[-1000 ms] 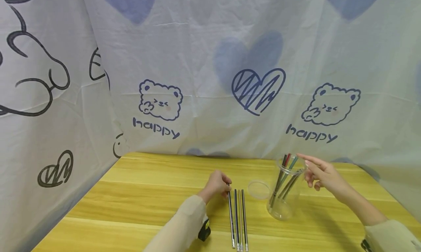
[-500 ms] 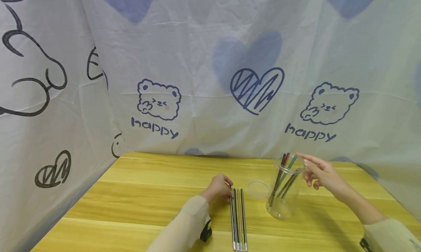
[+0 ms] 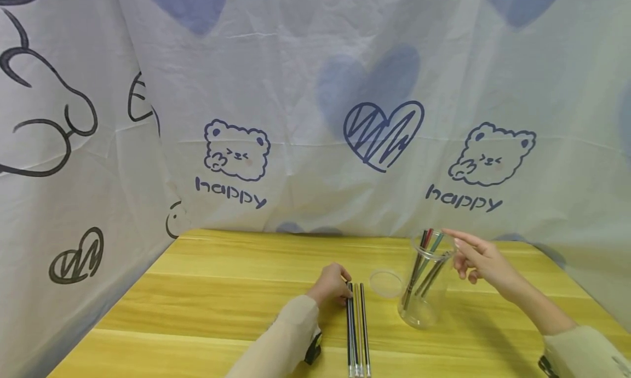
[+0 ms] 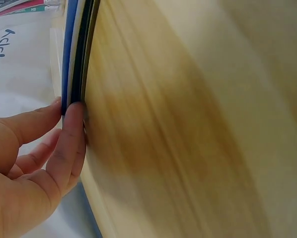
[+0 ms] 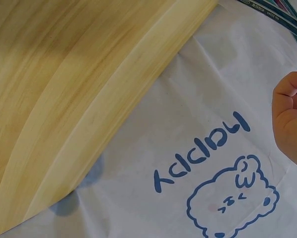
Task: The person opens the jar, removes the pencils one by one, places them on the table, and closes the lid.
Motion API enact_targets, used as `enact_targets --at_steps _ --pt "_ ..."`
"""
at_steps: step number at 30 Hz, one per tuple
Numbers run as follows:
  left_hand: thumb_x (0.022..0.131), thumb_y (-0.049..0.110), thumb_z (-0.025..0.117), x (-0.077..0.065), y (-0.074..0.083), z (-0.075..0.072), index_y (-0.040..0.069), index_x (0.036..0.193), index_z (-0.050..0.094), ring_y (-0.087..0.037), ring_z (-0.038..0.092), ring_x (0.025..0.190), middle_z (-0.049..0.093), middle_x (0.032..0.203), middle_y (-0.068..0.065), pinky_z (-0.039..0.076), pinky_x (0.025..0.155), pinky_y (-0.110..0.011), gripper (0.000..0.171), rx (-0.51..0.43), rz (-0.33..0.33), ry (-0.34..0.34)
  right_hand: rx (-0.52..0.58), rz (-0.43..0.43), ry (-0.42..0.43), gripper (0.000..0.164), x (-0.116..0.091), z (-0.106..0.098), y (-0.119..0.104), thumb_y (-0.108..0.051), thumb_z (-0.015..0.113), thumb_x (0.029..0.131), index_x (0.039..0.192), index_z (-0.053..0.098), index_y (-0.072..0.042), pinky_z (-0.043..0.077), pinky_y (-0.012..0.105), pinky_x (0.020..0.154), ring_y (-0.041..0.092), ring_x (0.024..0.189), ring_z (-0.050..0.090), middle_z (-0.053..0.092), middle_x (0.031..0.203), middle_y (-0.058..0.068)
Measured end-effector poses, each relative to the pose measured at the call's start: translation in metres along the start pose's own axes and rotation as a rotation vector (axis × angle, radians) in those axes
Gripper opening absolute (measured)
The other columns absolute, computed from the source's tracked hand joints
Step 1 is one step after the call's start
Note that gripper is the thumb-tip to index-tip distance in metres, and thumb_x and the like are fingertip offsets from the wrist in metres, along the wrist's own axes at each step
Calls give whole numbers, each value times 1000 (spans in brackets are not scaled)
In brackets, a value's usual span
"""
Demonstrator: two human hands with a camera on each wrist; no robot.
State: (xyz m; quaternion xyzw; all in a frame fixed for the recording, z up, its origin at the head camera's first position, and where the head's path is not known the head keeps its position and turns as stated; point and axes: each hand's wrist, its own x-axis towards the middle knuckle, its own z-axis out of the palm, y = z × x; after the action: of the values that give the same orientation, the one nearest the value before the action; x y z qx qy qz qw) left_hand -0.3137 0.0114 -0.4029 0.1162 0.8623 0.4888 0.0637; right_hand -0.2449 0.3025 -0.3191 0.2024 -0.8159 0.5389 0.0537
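Several pencils (image 3: 352, 334) lie side by side on the table, eraser ends toward me. My left hand (image 3: 332, 284) is at their far ends. In the left wrist view, that hand (image 4: 44, 153) has its thumb on the blue pencil (image 4: 68, 59) and its fingertips on the dark pencil's side. A clear plastic cup (image 3: 423, 312) holds several pencils leaning inside, including a red one (image 3: 429, 239) and a green one (image 3: 434, 246). My right hand (image 3: 485, 265) is at the cup's rim, index finger extended over it, other fingers bent. The right wrist view catches only part of this hand (image 5: 291, 114).
A clear round lid (image 3: 386, 284) lies flat between the loose pencils and the cup. Behind the wooden table (image 3: 236, 279) hangs a white cloth (image 3: 305, 192) printed with bears and hearts; another stretch of cloth borders the left side.
My left hand has moved right, bringing the leftmost pencil against the one beside it. The right hand and cup stay in place.
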Motion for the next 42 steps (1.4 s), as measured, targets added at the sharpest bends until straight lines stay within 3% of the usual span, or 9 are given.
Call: enact_targets --at_steps 7,13,17,22,31,42 --pt "61 -21 69 -2 5 2 -12 87 55 -32 61 51 54 69 -20 51 42 -28 31 -2 -14 6 17 -6 -14 35 0 -1 0 -24 35 98 132 43 -26 41 23 42 15 53 52 53 68 11" --pt "62 -19 69 -2 9 1 -11 88 55 -31 61 50 55 73 -20 50 42 -27 31 46 -19 18 17 2 -11 38 0 -1 0 -25 35 98 135 39 -17 41 23 42 15 54 52 53 68 10" --pt "62 -15 72 -1 11 0 -10 88 58 -25 60 50 57 77 -17 50 43 -27 30 147 36 34 18 4 -11 39 0 -1 0 -25 35 98 135 39 -16 41 23 42 15 53 52 53 67 8" --pt "64 -7 73 -1 19 -2 -7 89 62 -20 58 60 61 82 -13 50 52 -25 28 245 111 70 17 5 -10 38 0 -1 0 -25 35 98 135 39 -17 41 23 42 15 53 52 53 67 7" --pt "72 4 72 -2 50 -9 0 88 64 -14 55 64 59 77 -4 48 53 -23 18 156 156 52 22 -8 -9 37 0 -2 -1 -24 35 98 135 40 -17 41 23 42 14 53 52 53 66 6" --pt "80 17 67 -14 87 -12 6 88 67 -14 57 73 61 80 1 48 60 -25 14 84 186 61 9 -15 -8 40 0 -1 1 -24 35 98 136 37 -12 41 24 41 16 52 52 53 66 6"
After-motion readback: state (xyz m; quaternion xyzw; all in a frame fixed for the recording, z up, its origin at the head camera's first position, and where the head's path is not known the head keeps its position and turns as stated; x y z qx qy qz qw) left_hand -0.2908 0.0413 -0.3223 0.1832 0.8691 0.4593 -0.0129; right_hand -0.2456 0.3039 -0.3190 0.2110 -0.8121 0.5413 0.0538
